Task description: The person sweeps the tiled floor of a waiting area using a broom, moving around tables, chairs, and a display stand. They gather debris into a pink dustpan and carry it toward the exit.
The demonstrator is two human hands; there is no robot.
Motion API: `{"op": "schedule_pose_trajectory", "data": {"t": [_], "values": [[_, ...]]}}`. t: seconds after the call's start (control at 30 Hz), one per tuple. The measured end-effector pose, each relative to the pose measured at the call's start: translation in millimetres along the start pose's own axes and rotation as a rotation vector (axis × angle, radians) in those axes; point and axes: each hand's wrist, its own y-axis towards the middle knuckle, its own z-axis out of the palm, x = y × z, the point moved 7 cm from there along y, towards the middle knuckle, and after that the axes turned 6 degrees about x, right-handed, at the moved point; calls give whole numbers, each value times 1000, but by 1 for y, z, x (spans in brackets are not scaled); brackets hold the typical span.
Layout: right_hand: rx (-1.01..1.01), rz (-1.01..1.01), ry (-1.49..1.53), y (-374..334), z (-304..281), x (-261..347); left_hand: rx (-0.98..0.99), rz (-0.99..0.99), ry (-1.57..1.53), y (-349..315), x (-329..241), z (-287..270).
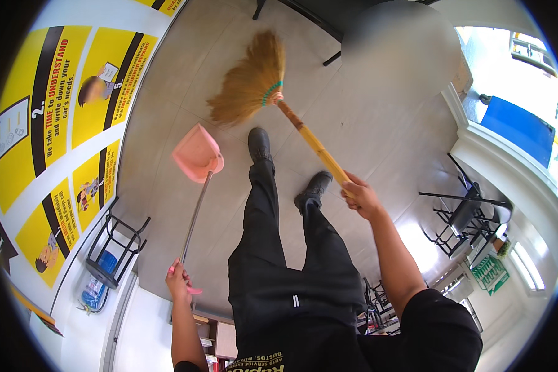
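Note:
My right hand (361, 195) is closed round the yellow handle of a soft broom (254, 80). Its tan bristles fan out at the far end, bound with green stitching, over the tiled floor ahead of my shoes. Lower on the left, my left hand (179, 281) grips the thin metal handle of a pink dustpan (197, 155), near the handle's pink end. The pan lies left of my left shoe (260, 144), apart from the bristles. Whether the pan touches the floor I cannot tell, nor whether anything lies in it.
Yellow and black posters (56, 111) cover the left wall. A black metal stool (115, 251) stands below them beside blue-capped water bottles (96, 282). Black chairs (468, 211) are on the right, and a dark table (316, 18) edges the far side. A glass doorway opens at upper right.

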Motion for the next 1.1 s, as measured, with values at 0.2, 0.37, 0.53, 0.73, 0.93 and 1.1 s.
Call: {"op": "schedule_pose_trajectory", "data": {"t": [0.2, 0.37, 0.53, 0.73, 0.93, 1.1], "values": [[-39, -96, -71, -62, -53, 25, 29, 2, 95, -3, 11, 11], [59, -254, -176, 22, -54, 104, 40, -12, 203, -6, 5, 1], [-10, -326, 42, 156, -64, 191, 9, -4, 316, -4, -20, -3], [-22, -208, 441, 169, -65, 145, -18, 26, 347, -8, -30, -7], [13, -226, 734, 129, -55, 63, -5, 78, 307, -11, -38, 12], [-2, -279, 650, 72, -17, 21, 22, 117, 328, -16, -32, 21]]}}
